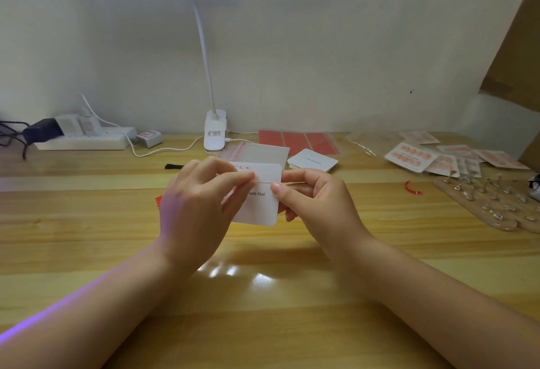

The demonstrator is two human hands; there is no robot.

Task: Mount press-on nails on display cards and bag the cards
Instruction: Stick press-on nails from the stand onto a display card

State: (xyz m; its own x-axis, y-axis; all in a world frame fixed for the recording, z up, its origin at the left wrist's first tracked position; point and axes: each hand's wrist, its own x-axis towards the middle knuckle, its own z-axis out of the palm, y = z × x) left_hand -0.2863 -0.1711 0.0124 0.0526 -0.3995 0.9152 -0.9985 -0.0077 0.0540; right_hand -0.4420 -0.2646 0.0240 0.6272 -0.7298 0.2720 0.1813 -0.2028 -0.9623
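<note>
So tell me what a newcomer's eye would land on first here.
First, both hands, left hand and right hand, pinching a white display card at centre above the wooden table. Then the bright lamp behind it, and the bagged pink nail cards at far right.

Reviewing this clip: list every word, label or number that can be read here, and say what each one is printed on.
"ade Nail": on the white card held by the left hand and right hand; its start is hidden by fingers.
"S" and "M" beside small boxes: same card's top edge.
Lamp base sticker: too small to read.
Card stack print: blurred.
Small box red label: unreadable.
</note>
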